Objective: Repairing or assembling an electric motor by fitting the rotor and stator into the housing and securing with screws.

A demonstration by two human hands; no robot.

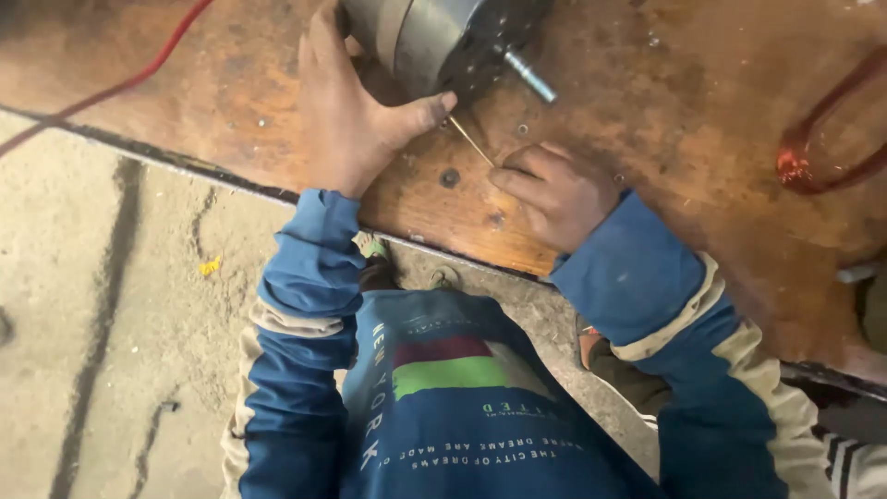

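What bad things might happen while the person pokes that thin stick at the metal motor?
The thin stick is pinched in the right hand and looks slender, so it may bend or snap. The left hand steadies the round motor, which could roll on the wooden bench. The left thumb sits by the stick's tip and could get jabbed.

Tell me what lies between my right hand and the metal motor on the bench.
In the head view, a thin straw-coloured stick spans the gap: the right hand pinches its lower end, and its tip points toward the motor, near the left hand thumb. Otherwise bare wooden bench.
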